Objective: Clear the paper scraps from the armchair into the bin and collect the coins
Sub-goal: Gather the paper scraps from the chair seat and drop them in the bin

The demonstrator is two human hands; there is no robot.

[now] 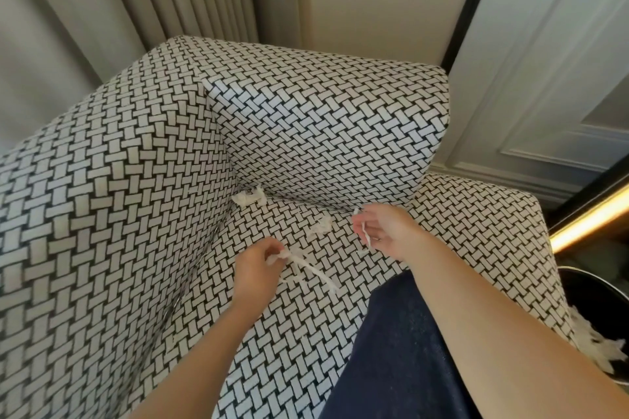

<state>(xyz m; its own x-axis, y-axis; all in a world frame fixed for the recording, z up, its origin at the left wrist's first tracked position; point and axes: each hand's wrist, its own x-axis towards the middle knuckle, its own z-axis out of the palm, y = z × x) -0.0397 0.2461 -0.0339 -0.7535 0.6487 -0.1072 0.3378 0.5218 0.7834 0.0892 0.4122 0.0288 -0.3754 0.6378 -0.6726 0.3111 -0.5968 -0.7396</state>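
The armchair (143,201) has a black-and-white woven pattern. My left hand (255,262) pinches a long white paper strip (313,269) that trails across the seat. My right hand (384,231) holds a thin twisted paper scrap (365,231) between curled fingers, just above the seat. A crumpled scrap (248,197) lies in the back left corner of the seat. Another small scrap (320,226) lies between my hands. A dark bin (599,303) at the right edge holds white paper scraps (599,347). No coin is visible.
A dark blue garment (401,350) covers the seat's front right. Curtains (102,10) hang behind the chair on the left. A panelled wall (561,78) and a lit strip (589,218) stand to the right.
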